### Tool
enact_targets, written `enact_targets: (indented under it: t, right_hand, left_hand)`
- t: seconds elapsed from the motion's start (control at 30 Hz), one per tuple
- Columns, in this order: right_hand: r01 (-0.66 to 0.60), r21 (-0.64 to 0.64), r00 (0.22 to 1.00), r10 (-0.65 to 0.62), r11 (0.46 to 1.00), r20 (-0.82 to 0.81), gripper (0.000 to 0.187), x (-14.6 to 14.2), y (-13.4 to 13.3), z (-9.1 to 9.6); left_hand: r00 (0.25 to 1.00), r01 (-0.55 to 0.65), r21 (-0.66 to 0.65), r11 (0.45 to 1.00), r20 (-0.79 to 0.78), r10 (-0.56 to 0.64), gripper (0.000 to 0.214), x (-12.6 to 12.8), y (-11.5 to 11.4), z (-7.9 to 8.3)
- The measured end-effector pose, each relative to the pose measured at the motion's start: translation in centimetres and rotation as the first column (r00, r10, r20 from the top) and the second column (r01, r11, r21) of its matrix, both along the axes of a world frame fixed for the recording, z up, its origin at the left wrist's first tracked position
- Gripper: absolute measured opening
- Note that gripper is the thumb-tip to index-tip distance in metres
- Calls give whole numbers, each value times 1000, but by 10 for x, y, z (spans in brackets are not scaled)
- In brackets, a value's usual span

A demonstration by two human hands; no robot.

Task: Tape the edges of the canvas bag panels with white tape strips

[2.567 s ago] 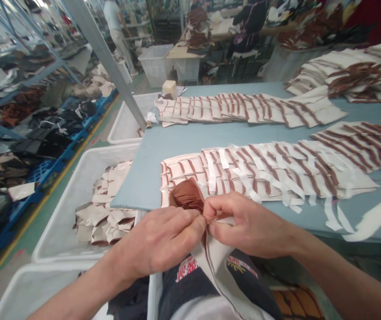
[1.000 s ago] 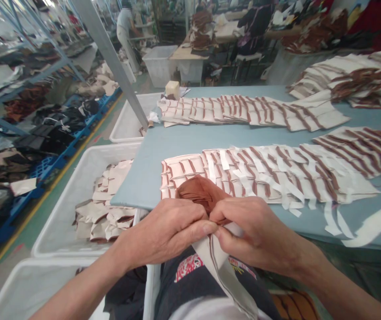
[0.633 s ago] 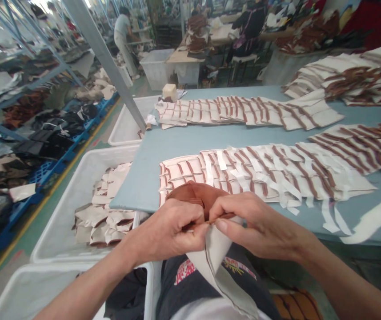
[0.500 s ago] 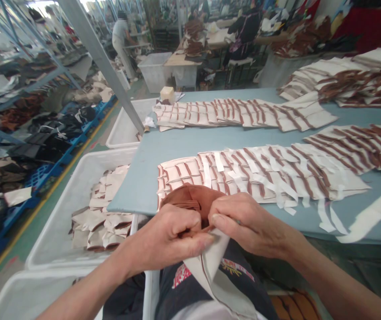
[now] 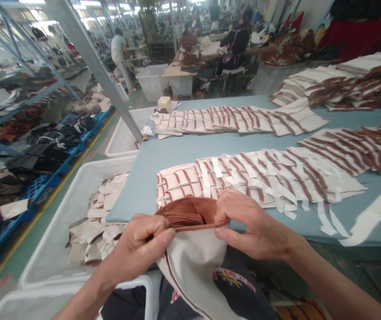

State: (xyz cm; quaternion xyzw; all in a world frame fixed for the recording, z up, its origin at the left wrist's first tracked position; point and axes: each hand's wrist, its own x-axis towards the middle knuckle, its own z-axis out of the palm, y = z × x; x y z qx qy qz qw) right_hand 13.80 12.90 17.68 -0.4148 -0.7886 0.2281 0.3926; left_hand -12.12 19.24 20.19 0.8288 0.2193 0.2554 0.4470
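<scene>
A cream sewn piece with a brown lining [image 5: 198,253] is stretched between my two hands, its edge folded over and its lower part hanging over my lap. My left hand [image 5: 143,242] pinches the left end of the brown-trimmed edge between thumb and fingers. At the right end, my right hand [image 5: 243,222] grips the same edge, thumb in front. Behind that edge the brown inside shows, with a pleated section on its left. Just beyond lies a row of overlapping cream pieces with brown edges [image 5: 177,180] on the blue table [image 5: 123,204].
White paper strips [image 5: 278,191] lie across the near row. Another row [image 5: 206,120] and stacks of pieces [image 5: 353,84] sit farther back. White bins [image 5: 46,240] with cream pieces stand left of the table. A grey post [image 5: 100,75] rises there. Two people work in the background.
My hands have moved apart, the left one leftward, drawing the edge straight between them. More of the cream face and the pleated brown inside now shows.
</scene>
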Motion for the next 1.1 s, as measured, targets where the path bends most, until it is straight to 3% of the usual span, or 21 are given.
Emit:
enact_targets:
  t: [0.1,0.2,0.37,0.5,0.67,0.83,0.97,1.1]
  right_hand:
    - [1,6,1000,-1,1000,20,17,0,1,12]
    - [10,-109,1000,-10,994,6,17,1,8,13]
    - [24,-270,999,-32,963,-27,8,-3,26,-5]
    - [-17,-292,999,8,956,-31,10,-14,31,-5]
    - [-69,-228,996,54,971,-69,21,-37,33,13]
    - [-29,-305,999,21,952,-29,17,-50,34,23]
    - [-35,-337,999,38,941,0,32,-50,24,24]
    - [-70,-206,997,62,976,-47,44,-48,12,11]
  left_hand:
    - [999,-38,5,999,9,38,46,-6,4,-1]
    - [998,-23,-153,988,51,31,51,-5,2,2]
    - [977,-160,-414,896,64,204,60,3,3,-3]
    - [970,-168,-519,838,63,234,60,8,-1,-7]
    - [972,-153,-509,847,79,223,58,18,-6,-5]
    - [954,-156,-514,844,143,264,57,26,-11,-9]
    - [935,-69,-533,843,261,241,57,29,-26,-12]
    - [932,56,-421,905,347,104,57,28,-45,-20]
